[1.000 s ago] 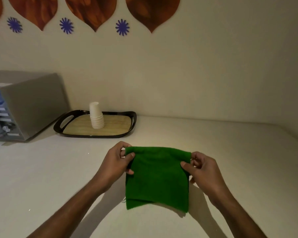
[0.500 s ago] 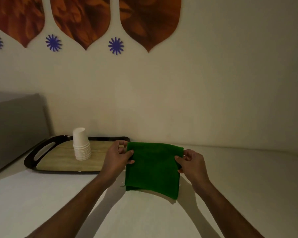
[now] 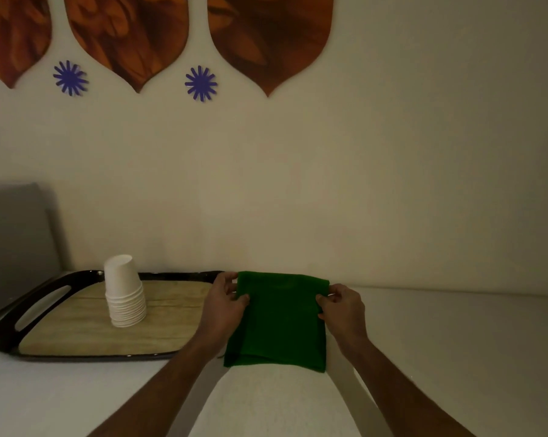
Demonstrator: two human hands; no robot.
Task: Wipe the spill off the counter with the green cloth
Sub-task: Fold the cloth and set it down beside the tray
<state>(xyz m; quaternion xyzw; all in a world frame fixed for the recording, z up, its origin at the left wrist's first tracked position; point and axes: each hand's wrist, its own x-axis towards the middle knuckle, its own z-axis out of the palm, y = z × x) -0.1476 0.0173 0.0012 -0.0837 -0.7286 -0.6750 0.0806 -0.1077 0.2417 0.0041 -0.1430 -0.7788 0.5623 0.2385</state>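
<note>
The folded green cloth (image 3: 279, 323) hangs between both hands just above the white counter (image 3: 455, 357), near the back wall. My left hand (image 3: 223, 305) pinches its upper left corner and my right hand (image 3: 342, 305) pinches its upper right corner. The lower edge of the cloth sits close to the counter; I cannot tell whether it touches. No spill shows on the counter in this dim light.
A black tray with a wooden base (image 3: 86, 329) lies left of the cloth, carrying a stack of upturned white paper cups (image 3: 124, 293). A grey appliance (image 3: 10, 247) stands at the far left. The wall rises right behind the cloth.
Both hands have carried the cloth away from me toward the back wall and the tray's right end. The camera has tilted up, so the appliance is mostly out of view.
</note>
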